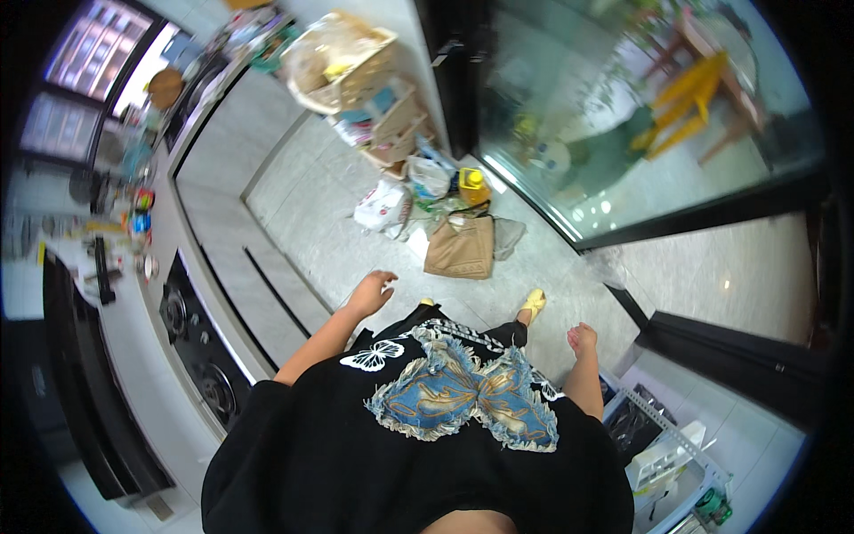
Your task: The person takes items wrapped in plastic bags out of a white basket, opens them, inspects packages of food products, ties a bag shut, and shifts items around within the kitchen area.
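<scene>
My left hand [372, 294] hangs over the tiled floor beside the grey cabinet fronts [233, 227]. It holds nothing, and its thumb and fingers are apart. On the other side, my right hand [582, 338] is loosely curled with nothing visible in it, near the glass door's dark frame. Ahead of my feet, a brown bag [460, 250] lies on the floor. Just behind it are a yellow-capped bottle of amber liquid [474, 187], a white plastic bag [383, 207] and another plastic bag [428, 177]. Neither hand touches any of these.
A loaded rack of bins [393, 120] stands against the far wall. To the left runs a counter with a black gas hob [197, 347]. A glass door [567, 147] is at the right, and a white metal shelf [674, 427] stands low on that side.
</scene>
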